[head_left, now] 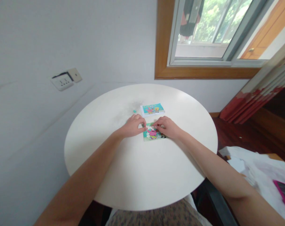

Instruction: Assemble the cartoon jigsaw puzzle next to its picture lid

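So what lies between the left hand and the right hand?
In the head view, a jigsaw puzzle lies there, the left hand at its left edge, the right hand partly covering its right side.

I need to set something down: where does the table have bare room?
The white table is bare between puzzle and near edge, right forearm and right edge, left forearm and left edge. Mid-table is crowded: left hand and right hand at the puzzle, cartoon picture and small teal piece beyond.
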A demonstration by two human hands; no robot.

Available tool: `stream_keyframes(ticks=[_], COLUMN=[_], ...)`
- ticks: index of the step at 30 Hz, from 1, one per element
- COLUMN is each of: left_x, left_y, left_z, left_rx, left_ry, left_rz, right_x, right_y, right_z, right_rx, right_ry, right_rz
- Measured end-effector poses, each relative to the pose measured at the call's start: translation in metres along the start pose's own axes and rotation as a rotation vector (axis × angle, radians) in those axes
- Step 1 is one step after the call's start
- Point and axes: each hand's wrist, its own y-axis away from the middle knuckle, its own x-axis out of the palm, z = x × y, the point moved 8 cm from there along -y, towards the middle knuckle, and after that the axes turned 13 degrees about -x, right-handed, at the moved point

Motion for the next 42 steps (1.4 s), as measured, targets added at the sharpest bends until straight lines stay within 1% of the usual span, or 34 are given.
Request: stream_keyframes(ticks=[5, 9, 17, 27, 32, 36, 42], left_x=[0.000, 0.003, 0.006, 0.005, 0.006, 0.005, 0.005], left_y=[0.000, -0.001, -0.002, -0.002, -0.003, -0.002, -0.001], left_z=[0.003, 0.004, 0.007, 0.006, 0.008, 0.005, 0.002], left_rx=[0.021, 0.025, 0.013, -0.008, -0.011, -0.001, -0.003], left_ry=[0.014, 0.018, -0.008, -0.013, -0.028, -0.044, -0.034], left_rz=[0.023, 0.049, 0.038, 0.008, 0.003, 0.005, 0.018], right_x=[0.000, 0.001, 0.003, 0.004, 0.003, 0.004, 0.008], right_y=[0.000, 0.000, -0.002, -0.004, -0.004, -0.003, -0.004], right_z=[0.013, 0.022, 0.033, 0.045, 0.044, 0.042, 0.046], right_rx=[-0.095, -0.099, -0.124, -0.201, -0.188, -0.163, -0.177], right_ry=[0.020, 0.103, 0.214, 0.332, 0.317, 0.275, 0.278], right_rz=[0.036, 0.085, 0.160, 0.186, 0.180, 0.163, 0.159])
